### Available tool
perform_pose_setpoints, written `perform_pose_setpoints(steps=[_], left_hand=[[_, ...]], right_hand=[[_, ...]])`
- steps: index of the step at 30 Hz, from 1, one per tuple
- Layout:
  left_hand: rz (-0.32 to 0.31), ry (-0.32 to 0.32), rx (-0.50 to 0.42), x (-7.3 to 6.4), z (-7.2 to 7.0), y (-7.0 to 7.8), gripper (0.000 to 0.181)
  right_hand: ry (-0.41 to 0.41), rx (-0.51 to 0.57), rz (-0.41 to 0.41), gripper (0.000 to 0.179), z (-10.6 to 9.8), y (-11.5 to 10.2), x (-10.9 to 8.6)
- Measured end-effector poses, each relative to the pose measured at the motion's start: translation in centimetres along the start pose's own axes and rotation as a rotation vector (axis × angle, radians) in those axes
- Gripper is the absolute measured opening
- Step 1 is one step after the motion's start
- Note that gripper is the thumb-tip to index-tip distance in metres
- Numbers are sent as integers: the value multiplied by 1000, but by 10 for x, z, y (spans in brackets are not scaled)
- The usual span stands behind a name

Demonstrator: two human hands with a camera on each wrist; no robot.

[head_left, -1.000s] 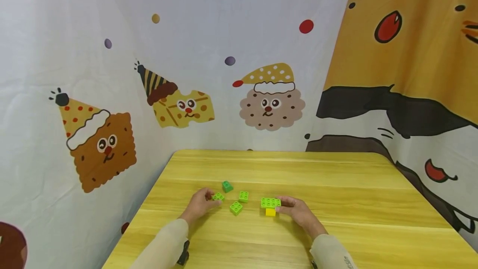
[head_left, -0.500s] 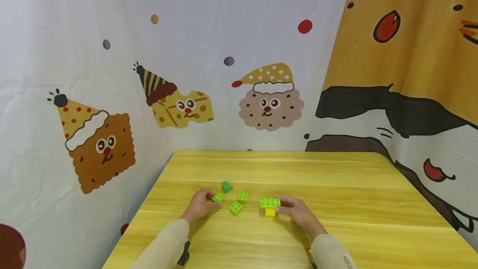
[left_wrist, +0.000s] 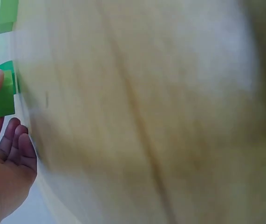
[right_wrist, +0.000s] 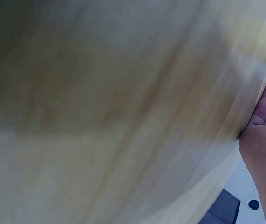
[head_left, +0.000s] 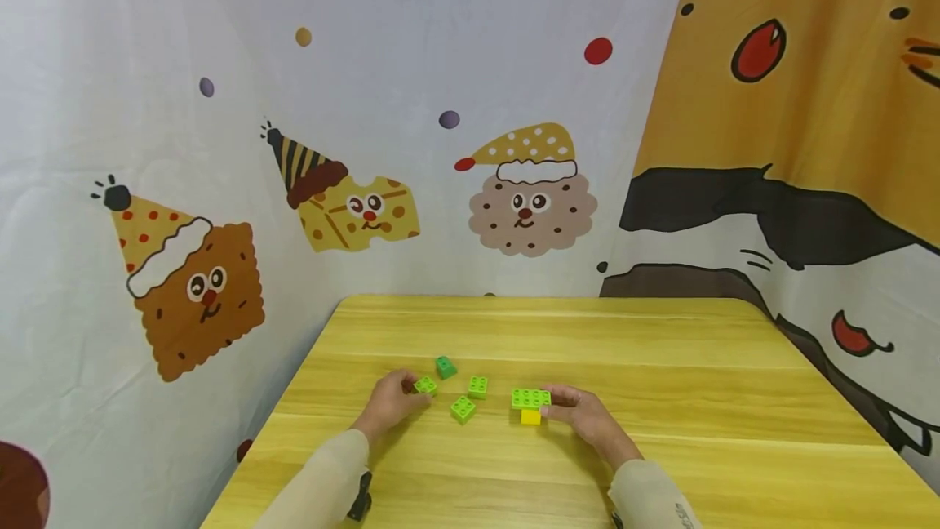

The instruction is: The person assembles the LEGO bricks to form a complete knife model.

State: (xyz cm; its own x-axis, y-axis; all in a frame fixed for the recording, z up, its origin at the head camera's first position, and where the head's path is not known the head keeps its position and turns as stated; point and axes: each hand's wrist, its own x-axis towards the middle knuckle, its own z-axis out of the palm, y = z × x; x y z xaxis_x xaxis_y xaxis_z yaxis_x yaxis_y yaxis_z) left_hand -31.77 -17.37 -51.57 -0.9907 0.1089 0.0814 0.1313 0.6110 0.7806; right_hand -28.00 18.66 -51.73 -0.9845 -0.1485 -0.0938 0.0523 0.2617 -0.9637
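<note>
My left hand [head_left: 392,402] pinches a light green toy building brick [head_left: 425,386] between thumb and forefinger, low over the table. In the left wrist view, the thumb lies against one side of that brick [left_wrist: 4,95]. On the right, my right hand [head_left: 587,416] holds a longer light green brick [head_left: 531,398] by its right end. A yellow brick [head_left: 531,416] sits under the longer one. Only part of the right hand [right_wrist: 265,135] shows in the right wrist view; its fingertips are out of frame there.
Between the hands lie two light green bricks, one farther back [head_left: 478,386] and one nearer [head_left: 463,409]. A darker green sloped brick [head_left: 445,366] lies behind the left hand's brick. The wooden table [head_left: 661,349] ends at a printed curtain [head_left: 441,268].
My left hand has shifted slightly left with the light green brick in its pinch. The right hand and its bricks have stayed in place.
</note>
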Motion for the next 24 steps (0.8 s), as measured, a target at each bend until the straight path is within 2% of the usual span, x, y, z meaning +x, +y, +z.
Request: perform_pose_setpoints(steps=[4,11,17,24], left_hand=[[-4,22,-9,1,-4,5,37],[6,36,-88,4,-9,12,38],[43,28,-122,9,-6,23,34],[95,0,-111,14,2,42,37]], right_hand=[[0,-4,-8,50,0,0,1],[8,-18,-16,49,0,1,2],[5,-17,-9,50,0,1,2],[12,-21,-13,51,0,2,3]])
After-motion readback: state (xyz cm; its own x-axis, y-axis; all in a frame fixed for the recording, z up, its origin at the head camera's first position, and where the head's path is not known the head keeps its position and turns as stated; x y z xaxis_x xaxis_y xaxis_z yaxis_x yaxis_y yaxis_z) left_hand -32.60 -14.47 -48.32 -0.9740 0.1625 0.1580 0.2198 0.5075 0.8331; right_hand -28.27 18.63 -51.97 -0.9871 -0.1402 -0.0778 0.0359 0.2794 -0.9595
